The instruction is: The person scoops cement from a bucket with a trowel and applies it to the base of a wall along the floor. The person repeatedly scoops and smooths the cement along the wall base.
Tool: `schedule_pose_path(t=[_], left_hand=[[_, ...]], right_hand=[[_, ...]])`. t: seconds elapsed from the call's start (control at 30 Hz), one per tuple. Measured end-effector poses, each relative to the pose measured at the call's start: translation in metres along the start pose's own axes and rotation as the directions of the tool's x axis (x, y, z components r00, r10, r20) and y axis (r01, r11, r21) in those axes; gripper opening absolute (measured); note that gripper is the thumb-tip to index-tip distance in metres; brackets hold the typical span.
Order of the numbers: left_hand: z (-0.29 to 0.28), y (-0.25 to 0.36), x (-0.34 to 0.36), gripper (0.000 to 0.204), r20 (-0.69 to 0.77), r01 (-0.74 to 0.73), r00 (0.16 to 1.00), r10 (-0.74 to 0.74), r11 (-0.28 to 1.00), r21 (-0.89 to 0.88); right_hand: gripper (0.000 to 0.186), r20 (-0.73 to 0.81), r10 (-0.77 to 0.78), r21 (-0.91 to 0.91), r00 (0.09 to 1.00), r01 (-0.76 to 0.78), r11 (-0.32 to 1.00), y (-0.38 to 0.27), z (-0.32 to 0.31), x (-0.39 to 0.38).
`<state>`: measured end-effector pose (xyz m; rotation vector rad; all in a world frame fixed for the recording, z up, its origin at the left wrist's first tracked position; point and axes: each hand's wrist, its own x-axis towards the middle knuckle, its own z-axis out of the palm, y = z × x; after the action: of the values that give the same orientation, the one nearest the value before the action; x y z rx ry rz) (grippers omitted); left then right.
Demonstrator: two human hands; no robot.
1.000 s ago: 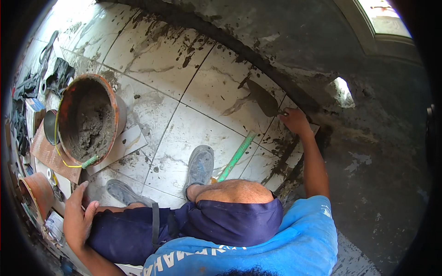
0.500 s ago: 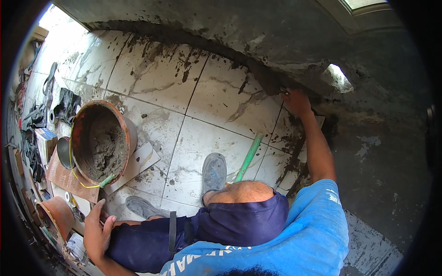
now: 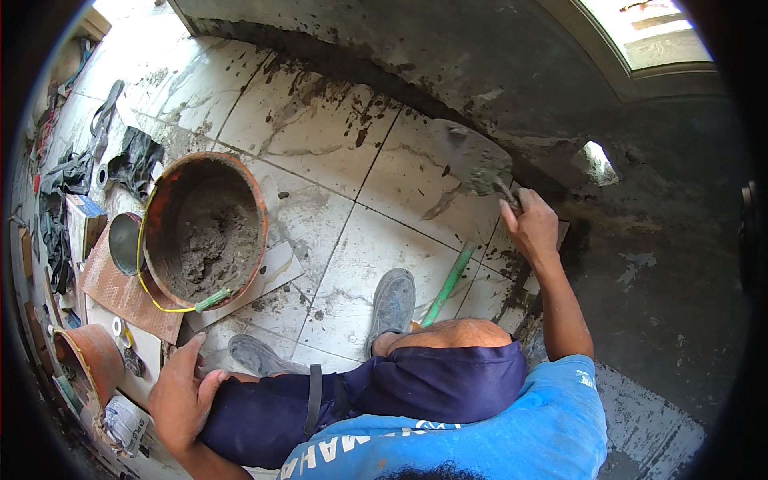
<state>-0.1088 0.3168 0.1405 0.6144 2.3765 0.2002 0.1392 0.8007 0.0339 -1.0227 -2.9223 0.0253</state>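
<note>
My right hand (image 3: pixel 530 222) grips the handle of a trowel (image 3: pixel 472 156), whose mortar-smeared, slightly blurred blade is over the white tiles (image 3: pixel 308 152) beside the base of the grey wall (image 3: pixel 648 168). My left hand (image 3: pixel 186 388) rests by my left knee, fingers apart and holding nothing. To the left stands an orange bucket (image 3: pixel 258 200) of lumpy wet mortar (image 3: pixel 208 240), with a yellow handle and green grip. A green bar (image 3: pixel 450 284) lies on the tiles near my right foot.
At the left are a dark round container (image 3: pixel 126 244), brown boards (image 3: pixel 112 292), a smaller orange bucket (image 3: pixel 100 364), a roll of tape (image 3: pixel 120 326) and black plastic (image 3: pixel 132 164). The wall has a bright hole (image 3: pixel 598 162) and, higher up, a framed opening (image 3: pixel 640 36).
In the last half second my right hand and trowel have drawn a little back from the wall's base, and the blade's pale, mortar-coated face shows. The view has shifted slightly too.
</note>
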Motion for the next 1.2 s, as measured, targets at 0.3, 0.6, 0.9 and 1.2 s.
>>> schedule_pose_path(t=[0.3,0.6,0.9,1.2], left_hand=[[-0.006,-0.034,-0.042,0.064,-0.095,-0.286,0.952,0.29,0.957,0.058],[-0.006,-0.066,-0.072,0.065,-0.167,-0.447,0.886,0.432,0.893,-0.061],[-0.009,-0.104,-0.083,0.064,-0.18,-0.54,0.836,0.519,0.837,-0.092],[-0.009,-0.118,-0.082,0.064,-0.218,-0.574,0.81,0.545,0.812,-0.104]], right_hand=[[0.012,-0.003,-0.753,-0.118,0.658,0.748,0.653,-0.272,-0.03,0.072],[0.02,0.409,-0.769,-0.273,0.491,0.87,0.411,-0.413,-0.004,0.115],[0.023,0.578,-0.714,0.029,0.396,0.864,0.503,-0.444,0.04,0.083],[0.03,0.6,-0.677,0.206,0.425,0.736,0.645,-0.389,0.043,0.117]])
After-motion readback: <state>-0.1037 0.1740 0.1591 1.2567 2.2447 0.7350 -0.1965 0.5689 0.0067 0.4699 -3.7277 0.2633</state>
